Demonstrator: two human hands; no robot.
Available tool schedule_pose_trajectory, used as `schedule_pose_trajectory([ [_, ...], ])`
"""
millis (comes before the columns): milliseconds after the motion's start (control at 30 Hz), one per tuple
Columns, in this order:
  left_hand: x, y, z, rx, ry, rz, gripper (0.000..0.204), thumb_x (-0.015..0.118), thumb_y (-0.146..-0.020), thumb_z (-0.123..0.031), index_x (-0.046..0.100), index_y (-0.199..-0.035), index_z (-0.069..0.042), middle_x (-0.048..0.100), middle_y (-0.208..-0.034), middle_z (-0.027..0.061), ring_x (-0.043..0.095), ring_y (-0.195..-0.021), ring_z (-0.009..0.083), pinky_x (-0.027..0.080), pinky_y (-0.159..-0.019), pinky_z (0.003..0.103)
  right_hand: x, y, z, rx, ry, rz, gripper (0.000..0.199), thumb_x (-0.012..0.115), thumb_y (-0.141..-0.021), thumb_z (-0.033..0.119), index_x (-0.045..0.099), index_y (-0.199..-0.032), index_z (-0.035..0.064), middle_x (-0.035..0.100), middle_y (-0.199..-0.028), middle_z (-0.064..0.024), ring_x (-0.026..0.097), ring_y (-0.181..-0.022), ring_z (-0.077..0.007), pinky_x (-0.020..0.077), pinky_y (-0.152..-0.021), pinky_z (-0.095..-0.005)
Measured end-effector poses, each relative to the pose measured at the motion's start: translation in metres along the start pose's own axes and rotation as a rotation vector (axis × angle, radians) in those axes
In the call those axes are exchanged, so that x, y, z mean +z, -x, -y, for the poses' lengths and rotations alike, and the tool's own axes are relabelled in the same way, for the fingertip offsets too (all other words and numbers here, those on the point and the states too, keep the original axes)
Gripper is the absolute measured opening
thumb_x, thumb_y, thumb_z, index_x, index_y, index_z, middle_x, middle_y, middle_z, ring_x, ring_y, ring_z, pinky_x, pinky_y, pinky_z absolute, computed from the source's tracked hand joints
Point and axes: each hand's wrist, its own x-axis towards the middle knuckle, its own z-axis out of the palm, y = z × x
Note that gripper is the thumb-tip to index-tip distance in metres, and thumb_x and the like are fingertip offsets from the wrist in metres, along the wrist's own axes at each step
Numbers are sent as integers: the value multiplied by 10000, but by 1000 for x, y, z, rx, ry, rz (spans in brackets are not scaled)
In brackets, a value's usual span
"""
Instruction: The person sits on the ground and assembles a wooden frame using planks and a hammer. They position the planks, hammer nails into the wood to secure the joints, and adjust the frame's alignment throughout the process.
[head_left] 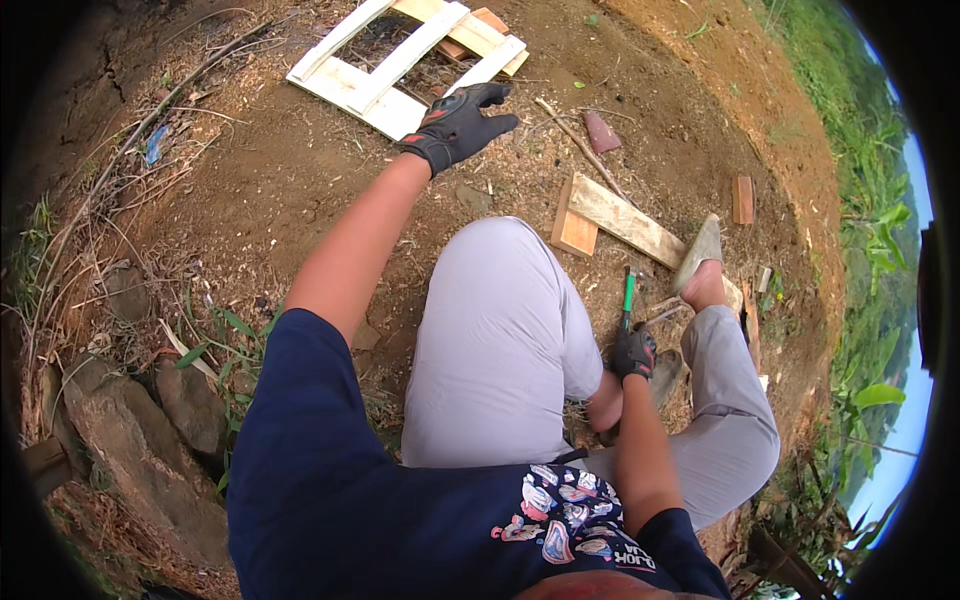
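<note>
My left hand [458, 128], in a black glove with red patches, reaches out at the upper middle with thumb and fingers apart. It is over the near right corner of a pale wooden frame [345, 85] made of nailed-looking slats; whether it touches the wood I cannot tell. Down by my feet, my right hand [634, 352], gloved the same way, is closed round a tool with a green and black handle [629, 292]. The handle points away from me, and the tool's other end is hidden. A thin pale piece [665, 312] shows beside it.
A long plank [630, 222] lies under my sandalled foot [700, 255], across a shorter wood block [574, 232]. Farther right is a reddish block [743, 200]. A stick [580, 145] and a brown flat scrap [602, 132] lie on the dirt. Rocks [150, 455] line the left.
</note>
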Motion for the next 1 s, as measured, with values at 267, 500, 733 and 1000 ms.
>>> schedule_pose_trajectory([
  [267,-152,51,123,-511,-160,-379,553,748,-884,-535,790,-1169,-62,779,-1181,168,710,-1150,351,518,-1035,446,-46,-82,72,-201,-15,-115,798,742,-886,525,585,-1464,-3,658,-1396,-293,643,-1296,-423,520,-1073,-503],
  [500,-190,31,236,-651,-357,-405,714,790,-865,-537,671,-1375,-52,739,-1324,150,690,-1235,323,508,-1080,450,-66,-146,136,-536,235,-59,1222,933,-714,312,237,-1697,110,346,-1718,-152,322,-1586,-383,382,-1247,-499],
  [733,-198,-34,227,-762,-637,-138,1109,779,-841,-631,318,-1680,-72,448,-1657,230,507,-1482,395,436,-1213,469,-61,-180,168,-615,166,51,995,803,-779,162,338,-1657,220,435,-1639,-153,434,-1515,-365,382,-1219,-539],
  [1000,-180,-106,276,-678,-549,-57,1041,844,-752,-647,509,-1577,-107,685,-1404,199,679,-1257,343,503,-1072,453,-29,-196,149,-644,51,-76,835,642,-846,84,380,-1633,175,415,-1633,-170,380,-1524,-391,291,-1247,-534],
])
